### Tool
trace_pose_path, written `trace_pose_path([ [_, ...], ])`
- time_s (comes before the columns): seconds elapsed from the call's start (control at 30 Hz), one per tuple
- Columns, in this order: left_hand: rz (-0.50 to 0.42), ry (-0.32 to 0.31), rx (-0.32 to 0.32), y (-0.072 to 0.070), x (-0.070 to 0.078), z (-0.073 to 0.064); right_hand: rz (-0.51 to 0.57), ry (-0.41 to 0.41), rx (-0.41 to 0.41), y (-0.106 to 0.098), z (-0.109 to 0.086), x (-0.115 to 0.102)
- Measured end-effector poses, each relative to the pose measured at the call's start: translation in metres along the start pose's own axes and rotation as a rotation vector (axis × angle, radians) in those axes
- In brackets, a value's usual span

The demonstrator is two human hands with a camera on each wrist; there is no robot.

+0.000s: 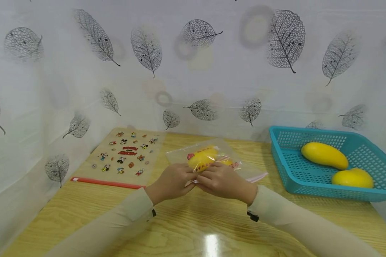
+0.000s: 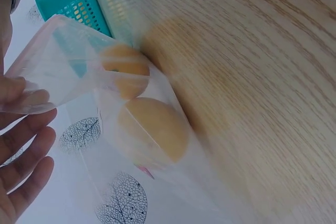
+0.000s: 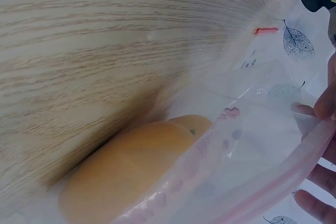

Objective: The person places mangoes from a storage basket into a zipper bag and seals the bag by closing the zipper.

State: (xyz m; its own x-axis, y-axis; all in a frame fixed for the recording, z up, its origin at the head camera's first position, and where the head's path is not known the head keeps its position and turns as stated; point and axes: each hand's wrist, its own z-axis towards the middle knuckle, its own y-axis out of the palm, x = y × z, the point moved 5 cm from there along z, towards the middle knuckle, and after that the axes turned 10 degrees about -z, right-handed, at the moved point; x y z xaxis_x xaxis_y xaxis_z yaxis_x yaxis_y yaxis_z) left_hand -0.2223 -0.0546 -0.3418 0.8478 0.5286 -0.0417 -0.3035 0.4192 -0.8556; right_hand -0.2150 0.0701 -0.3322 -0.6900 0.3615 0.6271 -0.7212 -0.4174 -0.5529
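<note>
Clear zip bag (image 1: 226,148) with two yellow mangoes (image 1: 203,159) inside

The bag lies at the middle of the wood-grain table (image 1: 180,228), red print across its front, both fruits showing through the film. I see the left hand (image 1: 173,180) pinching its near edge between thumb and forefinger, the other fingers loosely apart. Close beside it, the right hand (image 1: 226,181) pinches the pink-striped rim in the same way, its remaining fingers loose. Pale sleeves (image 1: 286,214) reach in from the near side.

Off to the left, a cartoon-printed zip bag (image 1: 125,157) lies flat, its red slider strip (image 1: 107,183) along the near edge. At the right stands a blue perforated basket (image 1: 318,188) with a long mango (image 1: 325,155) and, nearer, a rounder mango (image 1: 352,178). A leaf-print curtain (image 1: 212,82) hangs along the far side.
</note>
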Motion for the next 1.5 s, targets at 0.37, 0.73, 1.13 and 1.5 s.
trace_pose_path([
  [0.37, 0.009, 0.014, -0.01, 0.003, 0.0, -0.002, 0.044, -0.003, -0.026, 0.002, 0.002, -0.001],
  [0.73, -0.047, 0.02, -0.005, 0.003, 0.003, -0.002, 0.099, 0.01, -0.052, 0.001, -0.003, 0.001],
  [1.13, -0.002, 0.095, 0.088, -0.001, 0.004, -0.003, 0.089, 0.036, -0.055, 0.002, -0.009, 0.0],
  [1.5, 0.037, 0.162, 0.116, -0.007, 0.008, -0.003, 0.022, -0.001, 0.014, 0.003, -0.004, -0.004],
])
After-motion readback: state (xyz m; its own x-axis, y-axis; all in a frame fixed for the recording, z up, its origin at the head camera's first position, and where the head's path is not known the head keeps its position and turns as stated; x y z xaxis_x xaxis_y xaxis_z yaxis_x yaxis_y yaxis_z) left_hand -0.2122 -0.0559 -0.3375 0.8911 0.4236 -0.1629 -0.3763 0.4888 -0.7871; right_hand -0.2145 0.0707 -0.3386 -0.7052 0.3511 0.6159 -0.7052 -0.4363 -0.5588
